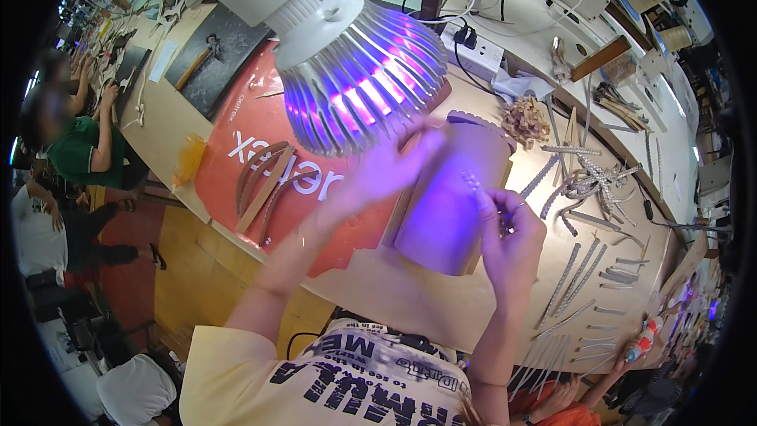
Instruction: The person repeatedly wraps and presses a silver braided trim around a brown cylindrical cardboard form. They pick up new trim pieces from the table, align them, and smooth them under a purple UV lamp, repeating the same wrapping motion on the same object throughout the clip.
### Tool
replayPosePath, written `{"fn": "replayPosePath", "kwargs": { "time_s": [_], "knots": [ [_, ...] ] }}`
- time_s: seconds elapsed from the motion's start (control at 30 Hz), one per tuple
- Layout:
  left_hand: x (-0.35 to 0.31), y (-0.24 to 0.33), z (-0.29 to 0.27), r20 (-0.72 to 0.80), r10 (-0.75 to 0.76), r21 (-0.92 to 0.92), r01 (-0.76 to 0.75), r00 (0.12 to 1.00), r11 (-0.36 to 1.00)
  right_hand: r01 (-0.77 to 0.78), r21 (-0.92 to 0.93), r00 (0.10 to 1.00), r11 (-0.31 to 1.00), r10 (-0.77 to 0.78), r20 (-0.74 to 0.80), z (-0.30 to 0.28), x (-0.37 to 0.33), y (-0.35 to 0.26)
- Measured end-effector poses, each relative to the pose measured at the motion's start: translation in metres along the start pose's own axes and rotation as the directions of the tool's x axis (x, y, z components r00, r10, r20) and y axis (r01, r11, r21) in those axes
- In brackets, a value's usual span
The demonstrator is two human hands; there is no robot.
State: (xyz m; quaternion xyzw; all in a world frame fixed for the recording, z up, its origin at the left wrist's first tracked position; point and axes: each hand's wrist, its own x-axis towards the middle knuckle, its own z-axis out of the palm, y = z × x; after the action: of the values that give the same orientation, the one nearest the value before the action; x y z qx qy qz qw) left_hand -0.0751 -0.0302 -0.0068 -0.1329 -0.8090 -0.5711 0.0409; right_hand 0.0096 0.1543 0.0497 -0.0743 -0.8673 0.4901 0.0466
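Note:
A big ribbed lamp (371, 79) glows violet in front of me. Its light falls on a tan, smooth, rounded block or panel (441, 221) on the table. My right hand (511, 237) is at the block's right side, thumb and finger pinched on a short silvery braided strip (471, 180) above the surface. My left hand (398, 162) reaches over the block's far left part, just under the lamp. Motion and violet glare smear its fingers, so their closing does not show.
Left lies a red sheet (323, 221) with curved brown strips (264, 181). Braided cords (591, 181) and cut strips (579, 276) lie right, near a power strip (477, 51). A co-worker in green (79, 150) sits far left; another person's hand (556, 394) is at the lower right.

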Motion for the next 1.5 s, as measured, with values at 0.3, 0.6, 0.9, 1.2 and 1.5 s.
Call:
{"fn": "replayPosePath", "kwargs": {
  "time_s": [0.3,0.6,0.9,1.2,1.5],
  "knots": [
    [0.146,-0.065,0.029,0.463,0.131,0.727,-0.460,0.877,0.510,-0.136,0.283,0.991,0.950,0.131,0.037,-0.007,0.006,0.006],
    [0.148,-0.079,0.023,0.527,0.226,0.687,-0.567,0.819,0.454,-0.186,0.313,0.982,0.931,0.182,0.044,-0.020,0.001,0.017],
    [0.145,-0.087,0.023,0.581,0.351,0.667,-0.676,0.735,0.313,-0.205,0.302,0.978,0.931,0.205,0.031,-0.025,-0.004,0.025],
    [0.151,-0.076,0.030,0.628,0.318,0.684,-0.698,0.711,0.212,-0.212,0.317,0.976,0.924,0.218,0.018,-0.028,-0.007,0.028],
    [0.141,-0.095,0.024,0.596,0.425,0.659,-0.717,0.682,0.227,-0.175,0.334,0.983,0.926,0.181,0.014,-0.029,-0.007,0.035]
  ]
}}
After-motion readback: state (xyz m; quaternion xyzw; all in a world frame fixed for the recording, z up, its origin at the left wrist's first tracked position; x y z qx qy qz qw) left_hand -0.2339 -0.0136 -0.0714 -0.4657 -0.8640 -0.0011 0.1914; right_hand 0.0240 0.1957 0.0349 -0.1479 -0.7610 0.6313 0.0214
